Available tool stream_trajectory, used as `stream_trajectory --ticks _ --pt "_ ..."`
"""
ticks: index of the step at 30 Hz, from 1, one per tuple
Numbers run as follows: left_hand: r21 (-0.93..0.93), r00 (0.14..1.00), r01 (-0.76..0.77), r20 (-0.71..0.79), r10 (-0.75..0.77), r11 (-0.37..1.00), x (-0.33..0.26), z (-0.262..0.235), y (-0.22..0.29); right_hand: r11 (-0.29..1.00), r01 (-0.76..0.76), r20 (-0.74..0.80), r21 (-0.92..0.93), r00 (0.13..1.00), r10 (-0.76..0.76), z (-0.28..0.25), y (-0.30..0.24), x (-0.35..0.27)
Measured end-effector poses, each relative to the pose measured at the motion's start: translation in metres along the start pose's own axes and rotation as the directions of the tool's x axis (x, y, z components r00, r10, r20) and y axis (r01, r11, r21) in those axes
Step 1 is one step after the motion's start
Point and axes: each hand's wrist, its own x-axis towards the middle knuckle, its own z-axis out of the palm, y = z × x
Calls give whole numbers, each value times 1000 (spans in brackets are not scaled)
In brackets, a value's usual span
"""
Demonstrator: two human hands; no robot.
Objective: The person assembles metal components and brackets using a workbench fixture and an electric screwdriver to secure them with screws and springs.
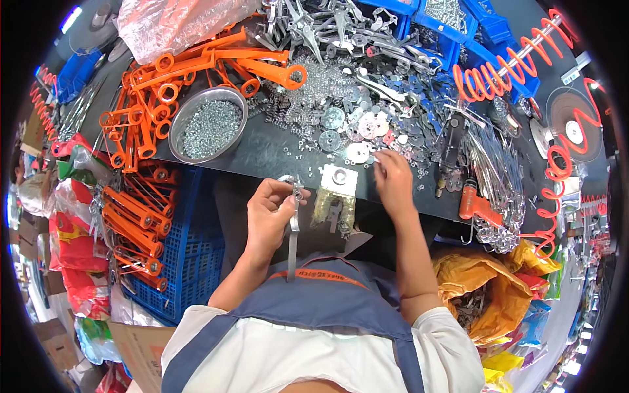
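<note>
My left hand point(267, 213) is closed around a long grey metal lever point(294, 242), which stands roughly upright with its curved, holed end at the top, by my thumb. Its lower end hangs in front of my apron. My right hand point(395, 182) reaches over the table edge with bent fingers drawn together; whether a small part sits between the fingertips I cannot make out. Just left of those fingertips lies a round metal disc point(358, 152). Between my hands, a metal fixture point(338, 178) with a ring on its top plate sticks out from the table edge.
Orange handles point(147, 82) are heaped at the left beside a metal bowl point(209, 124) of small parts. Springs point(314, 85) and loose levers point(314, 29) cover the back. A power driver point(452, 147), an orange-handled tool point(479, 208) and a red coiled hose point(504, 72) are at right.
</note>
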Motion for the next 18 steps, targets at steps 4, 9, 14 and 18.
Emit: stream_trajectory --ticks 4,9,14,18 --pt "-66 998 34 53 -30 997 1 5 3 947 252 153 -198 963 -224 8 38 14" --pt "-203 992 95 100 -76 975 0 12 12 954 141 78 -264 989 -124 -13 33 20" --pt "-229 992 125 62 -114 965 3 21 4 907 230 -122 353 972 -199 -44 -66 -7" --pt "-150 991 128 41 -124 980 4 30 3 815 423 -183 395 906 -381 -41 -104 -14"
